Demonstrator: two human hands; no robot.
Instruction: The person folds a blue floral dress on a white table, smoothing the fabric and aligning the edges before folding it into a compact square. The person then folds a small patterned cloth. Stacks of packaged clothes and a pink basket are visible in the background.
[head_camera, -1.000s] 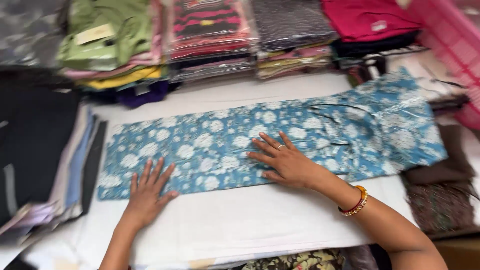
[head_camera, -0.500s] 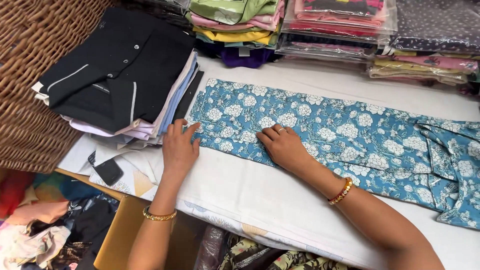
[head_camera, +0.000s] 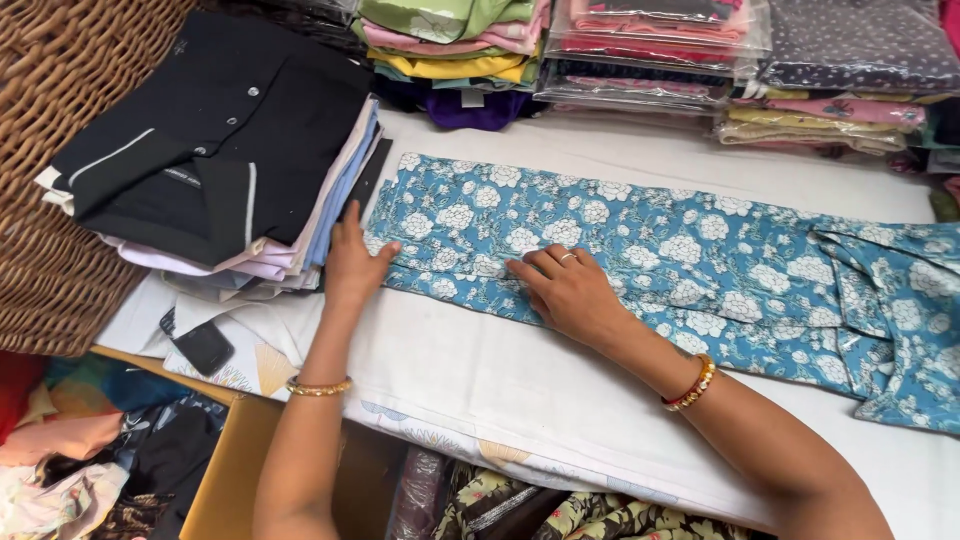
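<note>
a long blue cotton-like cloth garment with white flower print (head_camera: 640, 240) looks matt and soft, lightly creased. it lies on a smooth, matt white sheet over the tabletop (head_camera: 520, 390). the brown wicker basket (head_camera: 55, 120) is rough, woven cane. the folded black shirt with white piping (head_camera: 210, 130) is matt cloth. stacked garments in clear plastic bags (head_camera: 660, 50) shine glossy. gold metal bangles (head_camera: 318, 386) gleam, and the small black phone (head_camera: 203, 347) is glossy.
</note>
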